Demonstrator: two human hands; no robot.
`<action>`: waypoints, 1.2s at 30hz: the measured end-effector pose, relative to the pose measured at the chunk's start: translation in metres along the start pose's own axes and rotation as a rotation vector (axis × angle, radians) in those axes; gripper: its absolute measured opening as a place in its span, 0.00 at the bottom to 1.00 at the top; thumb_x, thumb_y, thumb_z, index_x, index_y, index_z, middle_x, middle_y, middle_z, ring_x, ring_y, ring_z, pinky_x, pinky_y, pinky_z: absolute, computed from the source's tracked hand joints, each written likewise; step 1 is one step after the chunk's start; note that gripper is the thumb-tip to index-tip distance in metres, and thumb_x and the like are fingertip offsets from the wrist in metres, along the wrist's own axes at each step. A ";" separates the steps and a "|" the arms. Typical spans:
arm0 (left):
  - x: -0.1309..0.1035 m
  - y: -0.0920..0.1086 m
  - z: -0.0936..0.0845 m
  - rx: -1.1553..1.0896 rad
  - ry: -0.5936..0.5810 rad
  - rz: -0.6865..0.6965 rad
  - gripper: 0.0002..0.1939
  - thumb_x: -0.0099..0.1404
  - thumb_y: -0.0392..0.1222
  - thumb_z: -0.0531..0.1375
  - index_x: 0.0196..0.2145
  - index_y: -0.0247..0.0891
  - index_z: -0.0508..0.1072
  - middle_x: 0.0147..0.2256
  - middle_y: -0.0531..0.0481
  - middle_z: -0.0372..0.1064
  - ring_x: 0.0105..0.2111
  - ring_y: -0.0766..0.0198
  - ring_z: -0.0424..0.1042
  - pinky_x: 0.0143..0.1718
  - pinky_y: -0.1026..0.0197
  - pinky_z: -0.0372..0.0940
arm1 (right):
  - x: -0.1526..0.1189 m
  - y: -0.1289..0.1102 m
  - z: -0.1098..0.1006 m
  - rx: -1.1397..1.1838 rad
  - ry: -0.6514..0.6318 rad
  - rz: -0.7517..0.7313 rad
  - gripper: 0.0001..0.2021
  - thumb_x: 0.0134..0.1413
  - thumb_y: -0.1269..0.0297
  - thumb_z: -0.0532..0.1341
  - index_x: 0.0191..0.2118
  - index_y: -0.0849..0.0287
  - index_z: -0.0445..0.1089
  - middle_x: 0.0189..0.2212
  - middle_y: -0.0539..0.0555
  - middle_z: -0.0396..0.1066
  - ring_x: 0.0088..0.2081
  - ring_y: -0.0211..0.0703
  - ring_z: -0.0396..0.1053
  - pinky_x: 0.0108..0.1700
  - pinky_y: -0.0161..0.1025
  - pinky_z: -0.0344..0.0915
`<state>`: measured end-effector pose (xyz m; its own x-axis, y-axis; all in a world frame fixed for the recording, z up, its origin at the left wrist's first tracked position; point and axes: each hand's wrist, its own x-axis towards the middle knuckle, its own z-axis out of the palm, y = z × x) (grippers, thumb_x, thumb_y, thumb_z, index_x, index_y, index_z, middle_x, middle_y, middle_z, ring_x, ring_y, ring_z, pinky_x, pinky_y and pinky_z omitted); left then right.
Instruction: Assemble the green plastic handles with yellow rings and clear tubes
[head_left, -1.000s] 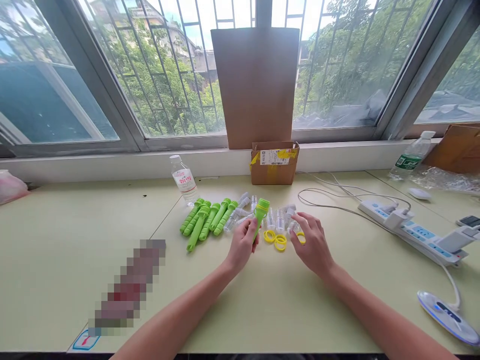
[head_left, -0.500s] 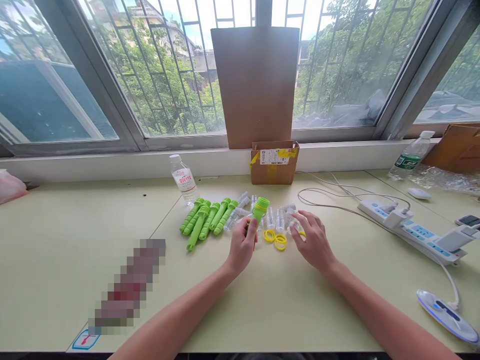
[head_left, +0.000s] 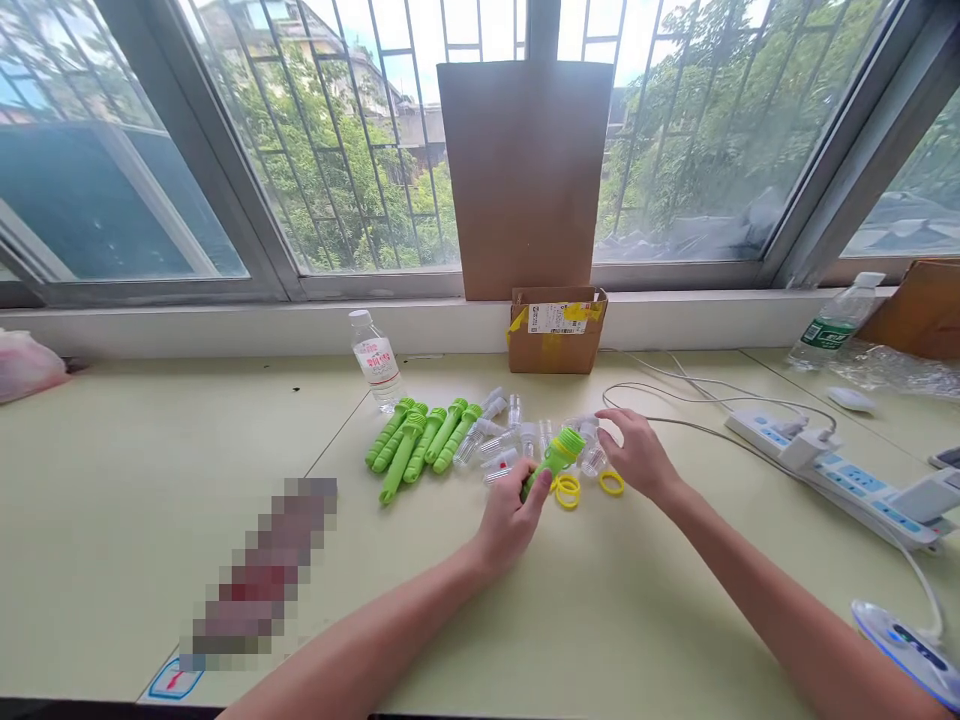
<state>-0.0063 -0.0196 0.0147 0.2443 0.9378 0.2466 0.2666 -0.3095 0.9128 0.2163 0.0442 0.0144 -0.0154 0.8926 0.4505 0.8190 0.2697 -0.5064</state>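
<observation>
My left hand is wrapped round a green threaded tube, whose wide end tilts up to the right, with a yellow ring near its neck. My right hand reaches over the clear plastic pieces at the right of the pile, fingertips at a whitish cap; whether it grips one is hard to tell. Yellow rings lie below the held tube, and another yellow ring lies under my right hand. Several green tubes lie side by side to the left, beside more clear vials.
A water bottle stands behind the green tubes. At the back is a small cardboard box. A power strip with cables, a green-labelled bottle and a white oval device are on the right.
My left hand has moved right with the green tube, which now tilts more. My right hand has shifted right and up from the yellow ring to the clear pieces. The view has shifted slightly.
</observation>
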 end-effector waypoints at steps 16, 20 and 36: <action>0.000 0.000 -0.001 0.002 -0.016 0.007 0.20 0.68 0.56 0.49 0.26 0.39 0.60 0.19 0.58 0.54 0.20 0.70 0.54 0.23 0.64 0.51 | 0.068 0.047 0.017 0.020 -0.248 0.145 0.12 0.51 0.65 0.59 0.42 0.55 0.74 0.42 0.55 0.74 0.44 0.47 0.70 0.45 0.42 0.65; 0.000 0.001 -0.001 -0.004 -0.019 -0.007 0.21 0.67 0.58 0.49 0.26 0.39 0.61 0.19 0.57 0.56 0.19 0.70 0.55 0.23 0.64 0.51 | 0.067 0.052 0.017 -0.015 -0.214 0.125 0.18 0.49 0.74 0.54 0.44 0.56 0.73 0.45 0.55 0.73 0.49 0.48 0.68 0.50 0.45 0.63; -0.001 0.002 -0.002 0.001 -0.020 -0.013 0.20 0.67 0.56 0.50 0.28 0.38 0.63 0.19 0.57 0.55 0.19 0.70 0.54 0.22 0.65 0.51 | 0.087 0.012 0.029 -0.018 -0.318 0.022 0.10 0.37 0.76 0.61 0.27 0.54 0.75 0.29 0.52 0.76 0.39 0.49 0.70 0.42 0.42 0.62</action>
<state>-0.0075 -0.0212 0.0171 0.2594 0.9384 0.2284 0.2706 -0.2976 0.9155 0.2084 0.1352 0.0263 -0.1738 0.9670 0.1860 0.8310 0.2454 -0.4991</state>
